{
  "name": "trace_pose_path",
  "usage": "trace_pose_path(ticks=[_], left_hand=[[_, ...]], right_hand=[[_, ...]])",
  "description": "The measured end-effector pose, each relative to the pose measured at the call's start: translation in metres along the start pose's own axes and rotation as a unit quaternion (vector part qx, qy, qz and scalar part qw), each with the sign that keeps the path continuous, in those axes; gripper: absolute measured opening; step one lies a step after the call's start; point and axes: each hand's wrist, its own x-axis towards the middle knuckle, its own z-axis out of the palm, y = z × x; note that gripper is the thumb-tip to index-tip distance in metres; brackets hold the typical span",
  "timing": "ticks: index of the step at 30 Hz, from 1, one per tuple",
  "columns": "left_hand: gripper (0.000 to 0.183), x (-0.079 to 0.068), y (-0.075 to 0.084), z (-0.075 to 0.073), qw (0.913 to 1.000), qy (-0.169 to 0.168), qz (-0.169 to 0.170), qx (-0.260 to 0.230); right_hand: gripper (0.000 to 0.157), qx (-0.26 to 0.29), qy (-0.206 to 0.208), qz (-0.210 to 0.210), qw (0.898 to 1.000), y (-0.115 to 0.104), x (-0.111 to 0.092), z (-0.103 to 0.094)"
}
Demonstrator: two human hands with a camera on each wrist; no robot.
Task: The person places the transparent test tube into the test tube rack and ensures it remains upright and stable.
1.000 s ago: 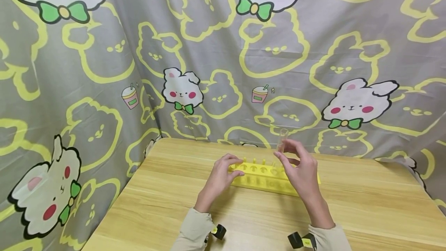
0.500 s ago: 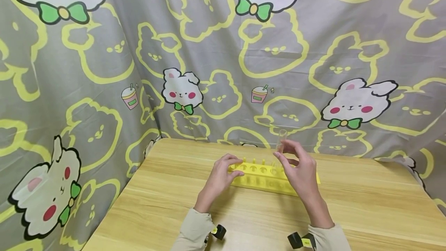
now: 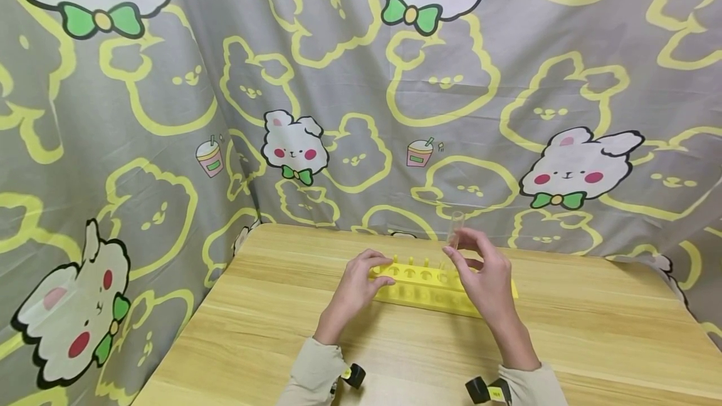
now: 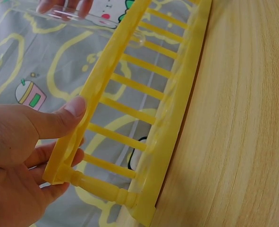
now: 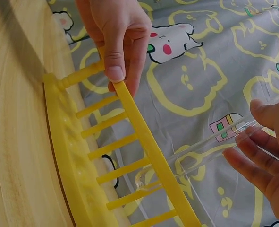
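A yellow test tube rack (image 3: pixel 429 302) with a row of round holes stands on the table. My left hand (image 3: pixel 358 274) grips its left end, thumb on the near edge of the upper plate and fingers behind. Between the thumb and fingers of my right hand (image 3: pixel 489 277) is a clear glass test tube (image 3: pixel 457 223), pinched above the rack. In the right wrist view the tube (image 5: pixel 200 151) passes through a hole of the upper plate (image 5: pixel 151 142). Its rounded bottom shows between the two plates, short of the lower one.
The rack stands on a light wood-grain table (image 3: pixel 271 306). A grey curtain (image 3: pixel 350 80) with cartoon rabbits hangs right behind the table and along its left side. Upright pegs (image 3: pixel 411 261) rise along the rack's back.
The test tube in my right hand has sunk very slightly and shifted a little to the left. My left hand and the rack have stayed still.
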Motion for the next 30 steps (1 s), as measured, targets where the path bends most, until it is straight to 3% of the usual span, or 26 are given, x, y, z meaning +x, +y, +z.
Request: trace_pose_path(ticks=[30], left_hand=[[0.039, -0.0002, -0.0012, -0.0003, 1.0000, -0.008, -0.002, 0.003]], right_hand=[[0.035, -0.008, -0.020, 0.019, 1.000, 0.0051, -0.0019, -0.0012]])
